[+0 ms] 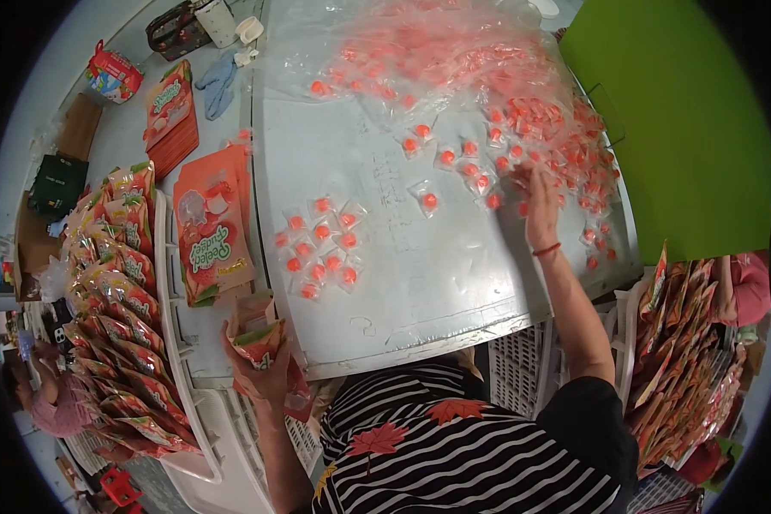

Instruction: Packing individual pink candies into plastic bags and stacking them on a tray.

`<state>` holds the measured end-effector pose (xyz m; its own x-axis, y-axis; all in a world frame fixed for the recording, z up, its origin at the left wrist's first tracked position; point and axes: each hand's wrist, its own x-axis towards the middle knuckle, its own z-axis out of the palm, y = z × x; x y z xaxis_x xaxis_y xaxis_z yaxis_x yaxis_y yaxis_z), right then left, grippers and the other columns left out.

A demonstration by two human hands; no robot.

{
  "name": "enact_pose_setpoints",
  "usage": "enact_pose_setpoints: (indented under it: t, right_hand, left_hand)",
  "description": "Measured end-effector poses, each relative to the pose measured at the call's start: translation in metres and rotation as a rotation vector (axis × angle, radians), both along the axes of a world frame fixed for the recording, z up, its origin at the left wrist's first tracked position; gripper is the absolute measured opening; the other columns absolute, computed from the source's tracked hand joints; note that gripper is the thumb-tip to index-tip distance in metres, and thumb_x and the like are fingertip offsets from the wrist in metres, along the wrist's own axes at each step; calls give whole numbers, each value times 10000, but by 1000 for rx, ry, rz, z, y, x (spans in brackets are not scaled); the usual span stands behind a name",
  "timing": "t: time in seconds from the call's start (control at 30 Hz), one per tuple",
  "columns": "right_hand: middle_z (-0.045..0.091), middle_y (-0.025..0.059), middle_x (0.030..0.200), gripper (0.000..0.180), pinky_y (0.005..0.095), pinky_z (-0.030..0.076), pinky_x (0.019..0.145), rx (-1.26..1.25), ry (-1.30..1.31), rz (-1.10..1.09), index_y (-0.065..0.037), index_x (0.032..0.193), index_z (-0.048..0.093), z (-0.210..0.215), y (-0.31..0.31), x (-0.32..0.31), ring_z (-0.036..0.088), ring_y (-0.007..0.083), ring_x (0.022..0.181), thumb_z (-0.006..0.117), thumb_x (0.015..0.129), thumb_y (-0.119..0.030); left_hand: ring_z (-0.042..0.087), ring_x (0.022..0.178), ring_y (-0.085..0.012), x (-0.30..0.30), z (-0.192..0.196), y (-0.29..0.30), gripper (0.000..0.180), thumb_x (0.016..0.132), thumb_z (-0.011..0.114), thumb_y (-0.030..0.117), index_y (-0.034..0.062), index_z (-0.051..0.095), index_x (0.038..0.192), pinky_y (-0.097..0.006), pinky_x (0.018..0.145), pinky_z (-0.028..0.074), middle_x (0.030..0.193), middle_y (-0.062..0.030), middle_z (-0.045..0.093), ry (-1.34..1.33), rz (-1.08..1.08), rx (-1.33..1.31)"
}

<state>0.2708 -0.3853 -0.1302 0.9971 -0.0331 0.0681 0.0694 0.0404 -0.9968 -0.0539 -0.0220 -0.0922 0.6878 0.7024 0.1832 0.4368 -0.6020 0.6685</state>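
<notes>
My left hand (264, 379) is closed around a red and green pouch (259, 343), held upright with its top open beside the table's near left corner. My right hand (540, 210) is stretched out over the metal table (385, 317), fingers extended at the edge of a pile of red candies in small clear wrappers (587, 167). I see nothing in it. Several loose wrapped candies (471, 170) lie to its left. Farther left sits a separate cluster of wrapped candies (321, 232). A stack of flat pouches (212, 227) rests just beyond my left hand.
A large clear plastic bag of candies (454, 38) covers the far side. Crates of upright pouches stand at left (133, 308) and right (681, 368). A green panel (677, 128) borders the right edge. Another pouch stack (170, 111) and a blue cloth (219, 86) lie far left.
</notes>
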Motion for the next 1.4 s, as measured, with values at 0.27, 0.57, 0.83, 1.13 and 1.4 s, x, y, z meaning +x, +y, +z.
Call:
enact_pose_setpoints:
  t: [0.27, 0.57, 0.83, 1.13, 1.4]
  right_hand:
    - [606, 96, 943, 244, 279, 455, 768, -690, -296, -48, -18, 1120, 566, -9, 22, -28, 564, 182, 827, 426, 997, -176]
    - [491, 178, 1324, 439, 367, 341, 1049, -643, -205, 283, -38, 1294, 469, 0, 41, 33, 453, 294, 1264, 409, 985, -345]
    - [490, 150, 1300, 420, 478, 297, 1061, -1121, -717, 496, -93, 1246, 530, 12, 82, -1, 364, 400, 1281, 545, 902, -334]
    - [503, 141, 1298, 372, 362, 326, 1056, -523, -401, 663, -20, 1247, 526, 7, 116, -51, 416, 290, 1267, 364, 997, -243]
    - [492, 77, 1340, 325, 461, 266, 1087, -962, -949, 535, -104, 1245, 549, 4, 153, 34, 402, 310, 1288, 437, 970, -237]
  left_hand:
    - [533, 1122, -296, 4, 3, 4, 983, 626, 862, 167, -4, 287, 1405, -376, 943, 443, 1259, -191, 505, -83, -88, 29]
    - [534, 1127, -310, 0, 1, 1, 982, 617, 856, 156, 16, 289, 1407, -384, 944, 446, 1273, -201, 496, -59, -62, 46]
    - [544, 1112, -321, 0, 1, 1, 973, 615, 835, 115, 42, 286, 1415, -391, 938, 455, 1271, -200, 499, -65, -61, 36]
    - [553, 1101, -320, 5, 7, -5, 973, 618, 827, 91, 18, 273, 1414, -384, 926, 465, 1255, -211, 507, -120, -98, -80]
    - [553, 1109, -320, -11, 8, -6, 972, 620, 838, 92, 27, 278, 1413, -385, 927, 464, 1255, -216, 503, -87, -20, -25]
